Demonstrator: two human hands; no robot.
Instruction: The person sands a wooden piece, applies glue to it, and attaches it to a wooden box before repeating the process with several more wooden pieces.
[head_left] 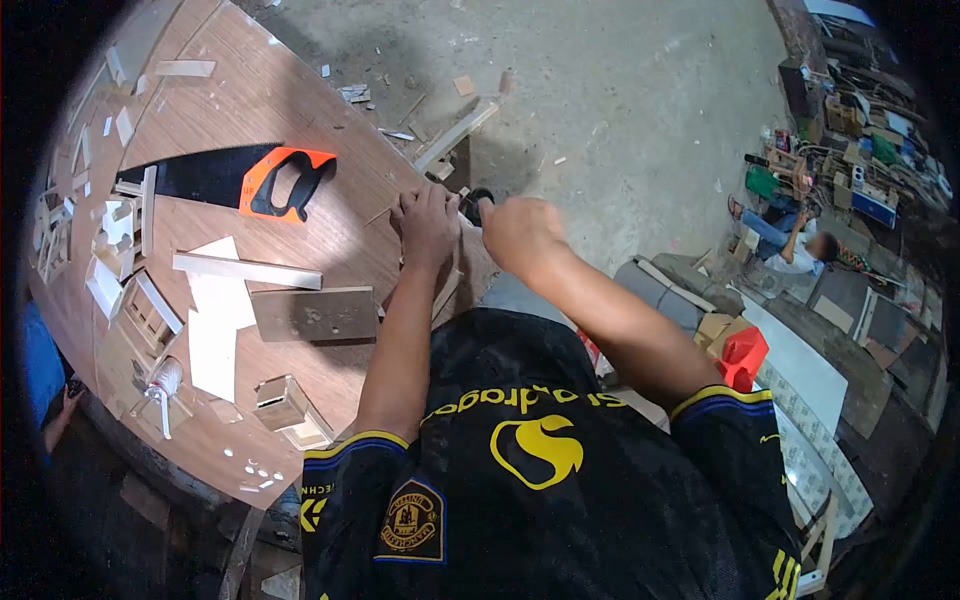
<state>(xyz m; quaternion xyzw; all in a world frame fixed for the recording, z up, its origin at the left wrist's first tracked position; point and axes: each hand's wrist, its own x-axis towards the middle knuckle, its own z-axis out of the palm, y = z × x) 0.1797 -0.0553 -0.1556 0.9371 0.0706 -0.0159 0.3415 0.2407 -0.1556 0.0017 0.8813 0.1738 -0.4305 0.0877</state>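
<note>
At the table's right edge, my left hand (430,228) curls its fingers down over a pale piece of wood (467,220), mostly hidden under it. Just to the right, my right hand (522,234) is closed around a black-handled tool (480,203), its thumb lying along the top. The tool's working end is hidden, so I cannot tell its kind. Both hands are close together. Beyond them a wooden strip (455,138) juts past the table edge. An orange-handled handsaw (290,185) lies flat on the table, left of my left hand.
The wooden table (340,220) carries a flat board (315,315), a long strip (248,270), white sheets (215,345), a small wooden box (287,408) and a spool (165,378). Offcuts litter the floor (610,130). A person (800,245) sits at far right; another's arm (62,415) shows at left.
</note>
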